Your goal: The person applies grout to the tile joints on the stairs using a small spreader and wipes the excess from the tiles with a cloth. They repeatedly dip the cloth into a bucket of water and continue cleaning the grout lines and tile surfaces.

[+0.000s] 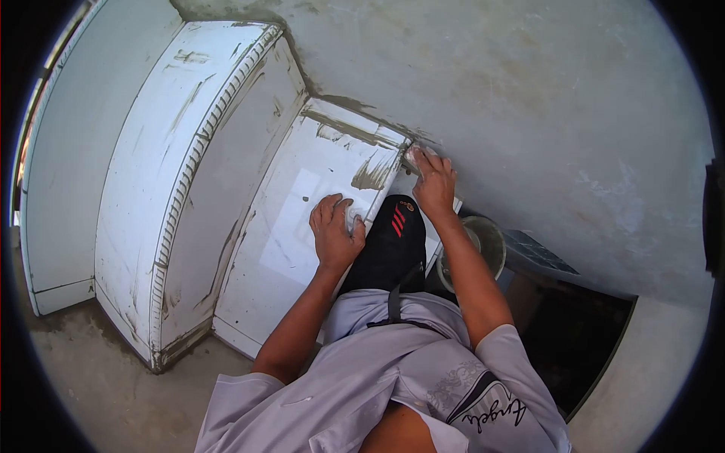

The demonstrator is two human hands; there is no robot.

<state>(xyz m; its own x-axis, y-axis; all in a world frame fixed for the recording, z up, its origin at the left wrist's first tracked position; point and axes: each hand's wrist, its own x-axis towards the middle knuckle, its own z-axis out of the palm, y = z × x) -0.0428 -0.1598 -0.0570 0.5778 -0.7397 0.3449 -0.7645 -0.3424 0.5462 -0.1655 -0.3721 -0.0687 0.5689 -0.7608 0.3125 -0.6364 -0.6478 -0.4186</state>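
My left hand (337,235) rests on the white tiled step (291,200), its fingers curled and a small pale lump (353,217) showing between thumb and forefinger. Up at the wall, my right hand (434,183) has its fingers bent and pressed together over a greyish-white piece (413,157), right by the step's outer corner. What kind of thing either hand holds I cannot tell. Smears of grey mortar (370,172) mark the tile beside my right hand and along the wall joint. My knee in black trousers (387,245) lies between the two hands.
Higher white steps with a ridged edge strip (198,143) rise to the left. A bare grey plastered wall (529,113) runs along the right. Under my right forearm stands a bucket (491,245). Beyond it is a dark opening (574,332).
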